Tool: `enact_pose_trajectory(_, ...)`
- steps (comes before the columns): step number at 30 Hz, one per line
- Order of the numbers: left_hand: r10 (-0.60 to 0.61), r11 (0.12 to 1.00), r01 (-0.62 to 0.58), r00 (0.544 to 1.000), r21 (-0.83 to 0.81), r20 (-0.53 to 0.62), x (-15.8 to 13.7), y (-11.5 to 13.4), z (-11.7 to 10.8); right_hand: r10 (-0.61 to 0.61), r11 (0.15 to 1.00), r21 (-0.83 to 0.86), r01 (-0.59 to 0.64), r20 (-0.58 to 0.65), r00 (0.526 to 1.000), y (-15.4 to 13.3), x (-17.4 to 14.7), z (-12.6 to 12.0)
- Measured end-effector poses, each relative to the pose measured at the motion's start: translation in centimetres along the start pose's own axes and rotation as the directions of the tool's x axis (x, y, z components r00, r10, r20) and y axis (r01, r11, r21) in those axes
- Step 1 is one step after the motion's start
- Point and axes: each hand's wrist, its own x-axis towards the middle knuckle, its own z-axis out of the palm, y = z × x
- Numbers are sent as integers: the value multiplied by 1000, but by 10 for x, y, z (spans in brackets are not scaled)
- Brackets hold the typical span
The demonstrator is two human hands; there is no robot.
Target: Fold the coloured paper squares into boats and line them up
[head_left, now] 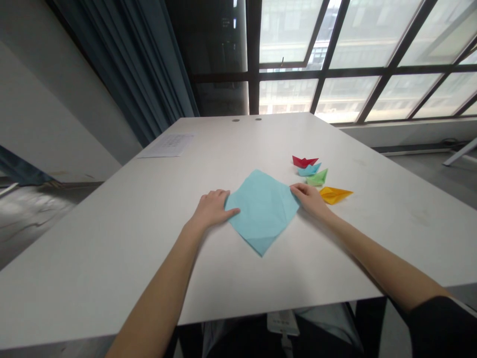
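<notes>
A light blue sheet of paper (263, 209) lies on the white table, turned so that one corner points toward me. Faint crease lines cross it near the right and bottom corners. At its left corner rests my left hand (214, 206), fingers spread, the thumb on top of the paper. My right hand (307, 196) pinches the right corner between thumb and fingers. Just beyond that hand stand folded paper boats: a red one (304, 162), a light blue one (309, 170), a green one (317, 178) and an orange-yellow one (336, 195).
The white table (130, 238) stretches away toward the windows. A printed sheet (167, 145) lies at its far left edge. Two round holes sit near the far edge. A blue curtain (137, 64) hangs on the left, and a badge (283, 322) hangs below the near edge.
</notes>
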Motion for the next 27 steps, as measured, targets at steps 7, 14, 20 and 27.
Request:
enact_pose_trajectory(7,-17,1000,17,999,8,43,1,-7,4,-68,905,-400,143,196,978,0,-6,-6)
enact_pose_trajectory(14,-3,1000,3,1000,-19,7,3,-11,8,-44,863,-484,145,213,976,3,-5,-7)
enact_pose_trajectory(20,-29,989,26,1000,-145,-12,10,-20,11,-56,836,-515,189,262,963,-4,-5,-9)
enact_pose_trajectory(27,-34,939,40,999,-343,24,9,-28,9,-100,844,-496,206,232,968,-1,-5,-10)
